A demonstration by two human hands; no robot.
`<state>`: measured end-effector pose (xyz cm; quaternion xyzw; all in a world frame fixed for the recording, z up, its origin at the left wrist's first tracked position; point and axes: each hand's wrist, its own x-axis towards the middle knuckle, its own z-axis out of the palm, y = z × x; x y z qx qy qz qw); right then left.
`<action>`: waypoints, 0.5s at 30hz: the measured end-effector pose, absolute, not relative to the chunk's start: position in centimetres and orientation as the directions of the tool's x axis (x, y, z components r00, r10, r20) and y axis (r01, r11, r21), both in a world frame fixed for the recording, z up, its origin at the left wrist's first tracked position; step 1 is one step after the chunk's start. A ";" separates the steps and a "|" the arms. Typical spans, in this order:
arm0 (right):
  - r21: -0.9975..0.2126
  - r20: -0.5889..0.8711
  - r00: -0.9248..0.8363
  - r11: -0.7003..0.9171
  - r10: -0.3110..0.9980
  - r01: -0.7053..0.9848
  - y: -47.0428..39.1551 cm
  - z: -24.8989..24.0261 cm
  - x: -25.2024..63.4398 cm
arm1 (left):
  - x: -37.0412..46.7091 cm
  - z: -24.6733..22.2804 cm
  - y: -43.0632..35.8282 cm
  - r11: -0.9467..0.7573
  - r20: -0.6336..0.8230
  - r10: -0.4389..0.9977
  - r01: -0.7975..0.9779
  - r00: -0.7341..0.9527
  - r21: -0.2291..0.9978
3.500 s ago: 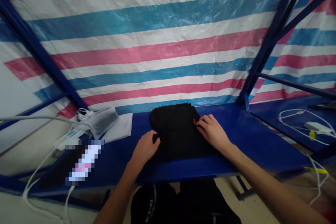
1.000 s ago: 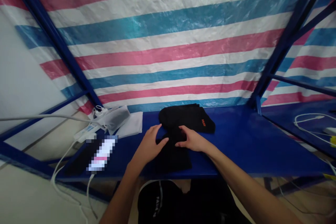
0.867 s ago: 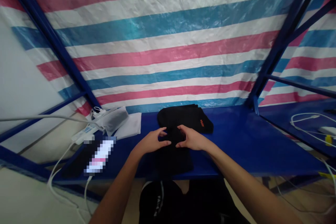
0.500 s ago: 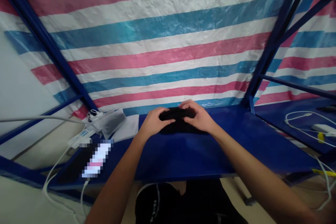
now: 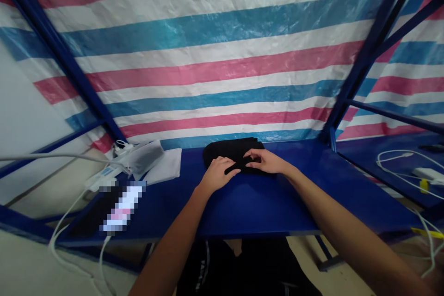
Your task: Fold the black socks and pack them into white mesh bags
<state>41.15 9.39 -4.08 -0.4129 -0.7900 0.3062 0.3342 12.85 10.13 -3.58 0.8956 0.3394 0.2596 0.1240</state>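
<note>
A folded piece of black cloth (image 5: 231,147) lies near the back of the blue tabletop, its layered edges showing at the upper right. My left hand (image 5: 218,175) is closed at its front edge, fingers on top and thumb along the near side. To the right, my right hand (image 5: 266,162) grips the same cloth, with dark fabric between the thumb and fingers. Exactly how much fabric each hand holds is hidden by its darkness.
On the left of the blue tabletop (image 5: 236,212) are a blurred-out phone (image 5: 123,208), a white power strip (image 5: 100,179) and white and grey pouches (image 5: 164,166). Blue metal posts (image 5: 364,64) stand at both sides before a striped sheet (image 5: 208,74). White cables (image 5: 385,152) lie at right.
My hands have come down from the far side of the black cloth to its near edge. The cloth now lies flatter and its top shows more. The view has shifted slightly.
</note>
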 end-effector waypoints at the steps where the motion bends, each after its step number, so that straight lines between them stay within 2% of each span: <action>1: -0.762 0.288 -0.421 0.472 0.860 0.443 9.5 -4.3 41.0 | 13.0 -3.7 10.2 -0.711 0.393 0.702 0.548 0.594 0.440; 4: -0.740 0.337 -0.351 0.476 0.874 0.476 9.5 -4.6 40.4 | 13.5 -4.1 10.8 -0.637 0.407 0.770 0.557 0.492 0.533; 7: -0.611 0.489 -0.303 0.569 0.818 0.551 9.0 -4.6 39.4 | 14.0 -4.5 11.4 -0.611 0.414 0.791 0.578 0.450 0.540; 9: -0.465 0.545 -0.391 0.655 0.742 0.596 8.5 -4.3 38.7 | 14.3 -4.7 11.5 -0.588 0.429 0.809 0.591 0.403 0.552; 11: -0.343 0.529 -0.499 0.710 0.687 0.615 8.0 -4.0 38.2 | 14.6 -4.7 11.3 -0.569 0.455 0.819 0.599 0.349 0.564; 13: -0.272 0.511 -0.537 0.720 0.671 0.639 7.6 -3.7 37.9 | 14.7 -4.6 11.0 -0.577 0.493 0.807 0.611 0.325 0.543; 15: -0.234 0.522 -0.520 0.699 0.676 0.675 7.5 -3.7 37.8 | 14.8 -4.6 10.7 -0.614 0.538 0.769 0.633 0.345 0.471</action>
